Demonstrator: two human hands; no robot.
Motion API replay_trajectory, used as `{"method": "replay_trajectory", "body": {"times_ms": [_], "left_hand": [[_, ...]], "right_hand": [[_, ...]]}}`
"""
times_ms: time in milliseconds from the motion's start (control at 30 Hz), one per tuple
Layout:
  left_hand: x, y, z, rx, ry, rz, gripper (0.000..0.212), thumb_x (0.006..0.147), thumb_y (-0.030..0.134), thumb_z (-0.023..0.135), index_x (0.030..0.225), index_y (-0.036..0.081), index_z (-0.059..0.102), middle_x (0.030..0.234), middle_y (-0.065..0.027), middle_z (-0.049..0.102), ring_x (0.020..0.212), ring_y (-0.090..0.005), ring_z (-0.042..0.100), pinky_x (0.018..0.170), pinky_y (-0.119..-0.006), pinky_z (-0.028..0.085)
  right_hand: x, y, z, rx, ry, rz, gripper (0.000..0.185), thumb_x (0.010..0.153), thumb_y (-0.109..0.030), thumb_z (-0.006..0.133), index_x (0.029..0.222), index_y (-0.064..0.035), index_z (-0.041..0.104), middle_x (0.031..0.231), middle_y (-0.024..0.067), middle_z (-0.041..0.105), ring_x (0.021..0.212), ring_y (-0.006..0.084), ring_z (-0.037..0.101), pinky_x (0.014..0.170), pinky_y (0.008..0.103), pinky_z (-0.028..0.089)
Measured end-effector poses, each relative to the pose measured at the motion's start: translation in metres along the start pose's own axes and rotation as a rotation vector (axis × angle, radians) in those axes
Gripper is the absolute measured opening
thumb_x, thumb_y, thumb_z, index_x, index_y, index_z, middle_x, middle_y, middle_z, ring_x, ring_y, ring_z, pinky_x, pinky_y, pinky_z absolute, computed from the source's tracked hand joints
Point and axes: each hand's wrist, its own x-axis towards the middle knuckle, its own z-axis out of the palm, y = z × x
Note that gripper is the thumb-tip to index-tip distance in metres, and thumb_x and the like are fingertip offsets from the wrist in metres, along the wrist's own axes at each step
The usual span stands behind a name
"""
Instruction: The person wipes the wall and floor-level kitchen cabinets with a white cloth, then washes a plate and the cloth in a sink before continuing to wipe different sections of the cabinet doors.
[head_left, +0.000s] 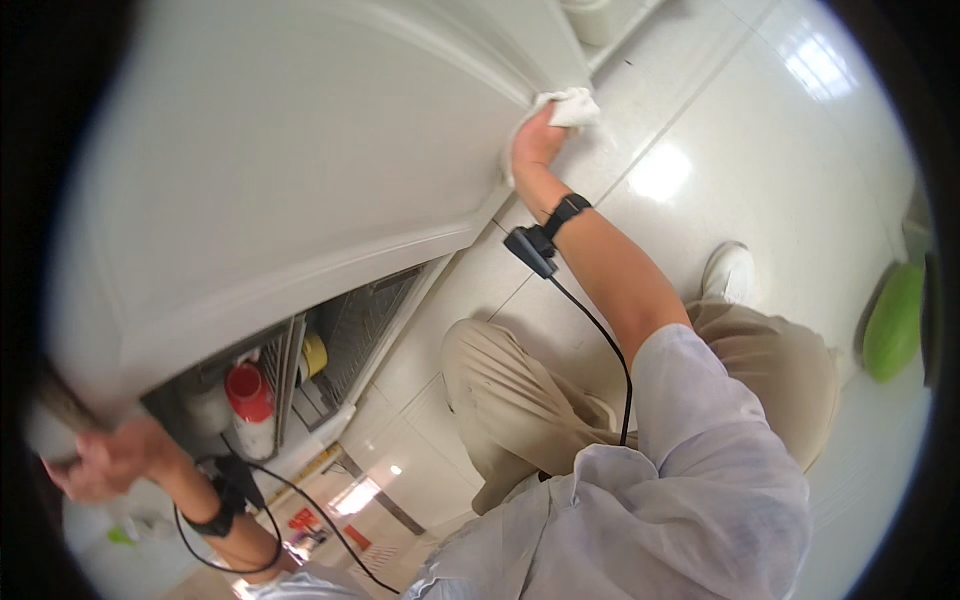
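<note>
My right hand (541, 139) is closed around a crumpled white cloth (576, 107) and lies against the edge of a white cabinet door (315, 135), just above the tiled floor. At the far left my left hand (109, 459) is blurred, its fingers bent beside a brownish edge (69, 403) near the end of the door. Whether it grips that edge I cannot tell. Beside the door, the cabinet's opening shows a red and white container (250, 401), a yellow item (313, 355) and a metal wire rack (367, 337).
Glossy white floor tiles (675, 225) surround my bent legs (517, 390). A large green oblong fruit or vegetable (892, 322) lies at the right. Black cables (600, 322) run from devices strapped to both wrists. Red items (304, 519) appear at the lower left.
</note>
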Motion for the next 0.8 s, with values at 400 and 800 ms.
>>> {"method": "replay_trajectory", "body": {"times_ms": [400, 800], "left_hand": [[0.111, 0.332, -0.068, -1.252, -0.670, -0.399, 0.070, 0.075, 0.023, 0.064, 0.138, 0.001, 0.044, 0.148, -0.0128, 0.037, 0.138, -0.0283, 0.033, 0.110, -0.045, 0.027], [0.110, 0.386, -0.089, -1.381, -0.788, -0.457, 0.070, 0.079, 0.028, 0.060, 0.140, 0.000, 0.041, 0.153, -0.0095, 0.031, 0.140, -0.0247, 0.029, 0.109, -0.041, 0.028]], "right_hand": [[-0.045, 0.009, 0.001, -0.160, -0.289, -0.756, 0.055, 0.087, -0.018, 0.050, 0.135, 0.0046, 0.039, 0.142, 0.0266, 0.036, 0.132, 0.0465, 0.030, 0.111, 0.0512, 0.018], [-0.010, 0.034, -0.006, -0.025, -0.194, -0.399, 0.055, 0.098, -0.024, 0.039, 0.142, 0.0061, 0.026, 0.149, 0.0245, 0.027, 0.137, 0.0373, 0.028, 0.113, 0.0403, 0.020]]}}
